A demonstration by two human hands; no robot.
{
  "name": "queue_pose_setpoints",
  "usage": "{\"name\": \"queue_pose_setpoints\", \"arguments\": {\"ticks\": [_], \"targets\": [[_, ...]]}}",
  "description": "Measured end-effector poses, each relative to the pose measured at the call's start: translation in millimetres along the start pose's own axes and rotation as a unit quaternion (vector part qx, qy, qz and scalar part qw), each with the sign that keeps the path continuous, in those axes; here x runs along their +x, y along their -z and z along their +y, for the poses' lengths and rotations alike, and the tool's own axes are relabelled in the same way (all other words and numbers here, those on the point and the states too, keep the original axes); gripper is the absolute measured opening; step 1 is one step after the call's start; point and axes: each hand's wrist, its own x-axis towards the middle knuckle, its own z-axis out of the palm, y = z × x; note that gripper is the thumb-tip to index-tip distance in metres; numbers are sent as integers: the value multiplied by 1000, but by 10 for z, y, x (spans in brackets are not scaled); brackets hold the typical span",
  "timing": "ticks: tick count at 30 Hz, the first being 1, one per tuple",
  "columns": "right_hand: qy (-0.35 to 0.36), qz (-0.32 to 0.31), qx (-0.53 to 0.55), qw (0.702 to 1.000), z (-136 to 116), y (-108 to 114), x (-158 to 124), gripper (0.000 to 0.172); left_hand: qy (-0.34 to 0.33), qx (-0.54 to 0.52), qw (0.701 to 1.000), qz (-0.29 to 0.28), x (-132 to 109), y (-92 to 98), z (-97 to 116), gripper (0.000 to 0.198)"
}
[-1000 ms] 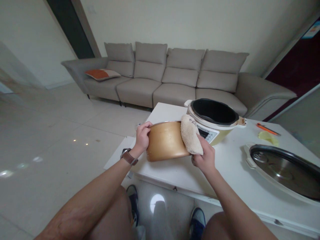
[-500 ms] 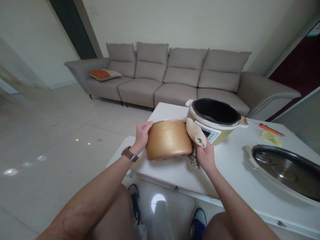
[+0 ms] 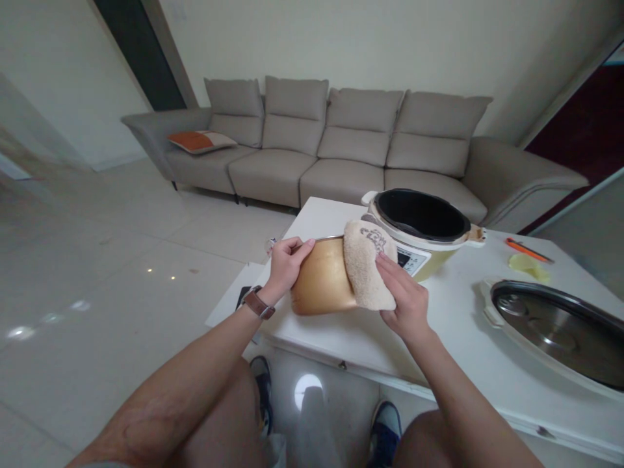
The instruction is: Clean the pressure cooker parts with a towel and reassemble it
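A gold-coloured inner pot (image 3: 319, 279) is tilted above the white table, its rim facing away from me. My left hand (image 3: 286, 265) grips the pot's left side at the rim, thumb over the edge. In my right hand (image 3: 404, 292) is a beige cloth (image 3: 368, 273) with a dark printed pattern, pressed against the pot's right side. The cloth hides that part of the pot. Just behind stands the pressure cooker body (image 3: 414, 240), uncovered, with a black cavity and a control panel partly hidden by the cloth.
On the white table (image 3: 453, 344), the cooker's lid (image 3: 560, 338) lies upside down at the right. Behind it are an orange-handled tool (image 3: 526, 248) and a yellowish piece (image 3: 529, 266). A grey sofa (image 3: 341, 175) with an orange cushion (image 3: 195, 141) stands beyond the table.
The cloth has spread out and now covers more of the pot's right side, with my right hand flatter on it. The pot has turned a little and shifted slightly right.
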Motion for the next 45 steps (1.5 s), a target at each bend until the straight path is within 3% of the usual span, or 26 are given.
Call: {"name": "queue_pose_setpoints", "arguments": {"ticks": [3, 6, 9, 14, 19, 22, 25, 31, 34, 37, 42, 45], "targets": [[-107, 20, 13, 994, 94, -48, -33, 61, -1, 5, 1000, -2, 5, 2, 11, 53], [-244, 35, 57, 967, 219, -143, -67, 45, -1, 14, 1000, 0, 3, 17, 11, 54], [-312, 61, 102, 943, 297, -218, -60, 37, 0, 11, 1000, 1, -2, 29, -1, 54], [-288, 68, 81, 952, 215, -167, -4, 40, -11, 22, 1000, 1, -46, 13, 18, 55], [-110, 6, -10, 994, -83, 25, 85, 54, -21, 49, 999, -1, -119, -38, 102, 53], [-35, -30, -23, 999, -183, 78, 114, 55, -24, 50, 998, -7, -114, -56, 130, 54], [-67, -8, -18, 998, -100, 45, 65, 59, -13, 40, 999, -7, -70, -57, 121, 53], [-276, 51, 57, 958, 242, -177, -83, 41, 11, 22, 1000, 12, 3, -33, 37, 55], [-297, 82, 85, 948, 242, -251, -103, 39, 15, 19, 999, 26, 5, -14, 6, 55], [-267, 77, 50, 959, 111, -226, -109, 43, 12, 13, 1000, 24, -16, 4, 4, 55], [-24, 8, -11, 1000, -155, -39, -55, 58, 0, 20, 1000, 20, -56, 19, 26, 53], [43, -52, -17, 998, -217, 15, -3, 56, -5, 21, 1000, 19, -61, 19, 23, 53]]}}
